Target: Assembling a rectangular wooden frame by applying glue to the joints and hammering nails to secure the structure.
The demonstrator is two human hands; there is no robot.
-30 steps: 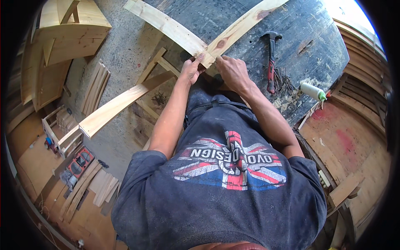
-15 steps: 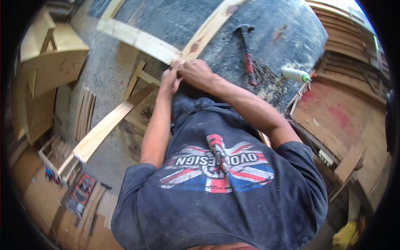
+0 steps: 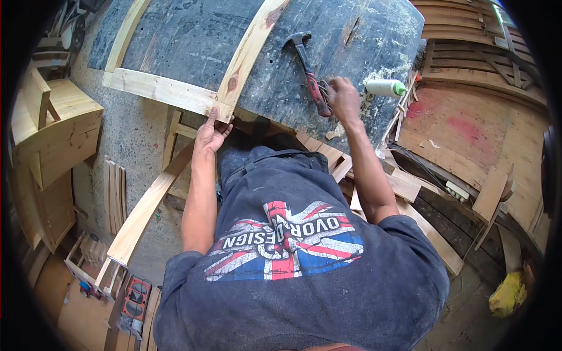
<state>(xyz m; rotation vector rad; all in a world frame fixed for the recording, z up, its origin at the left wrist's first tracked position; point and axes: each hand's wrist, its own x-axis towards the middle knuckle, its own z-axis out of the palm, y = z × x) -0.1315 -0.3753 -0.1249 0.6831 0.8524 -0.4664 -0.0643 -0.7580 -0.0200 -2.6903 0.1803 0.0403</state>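
Observation:
My left hand (image 3: 213,133) grips the near corner of a pale wooden frame (image 3: 164,86), its thumb on top and its fingers at the edge and underneath. At that corner a long strip (image 3: 237,67) crosses the end of a shorter one. My right hand (image 3: 345,102) is bent down over a pile of thin dark nails (image 3: 326,88) on the blue-grey worktable (image 3: 193,35). Its fingertips are partly hidden, so what they hold cannot be made out. Just left of it lies a claw hammer (image 3: 309,73) with a red and black handle.
A white bottle with a green cap (image 3: 385,88) lies right of the nails. A curved wooden piece (image 3: 146,210) juts out at my left. Loose boards (image 3: 404,187) lie beside me at the right, below a wooden panel with red stains (image 3: 468,126).
My right hand has left the frame corner and moved right to the nails by the hammer. My left hand stays at the corner. The whole view has shifted.

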